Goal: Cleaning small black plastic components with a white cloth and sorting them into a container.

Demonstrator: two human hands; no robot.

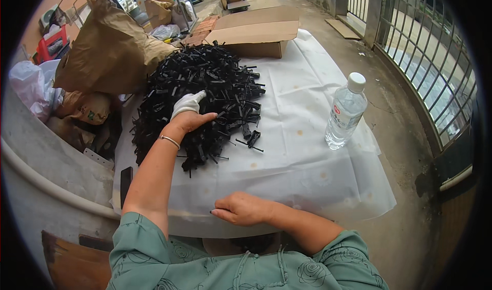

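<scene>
Green patterned shirt (205,275) comes nearest the camera. At far left, a brown paper bag (107,46) stands beside a heap of black parts (179,77) on the white-covered worktop (292,105). The left hand (188,113), fingers in a white glove, lies on the heap with its bare thumb spread; whether it grips a part cannot be told. Each part looks light, stiff and probably plastic, likely a little slippery, with thin prongs that could snag neighbours or snap; the thicker body seems the better place to pinch. One loose piece (252,139) lies at the heap's right edge, beyond the right hand (245,208), which is well apart from the heap and curled around a small dark piece, only its tip showing. Farther right stands a clear bottle (345,113).
</scene>
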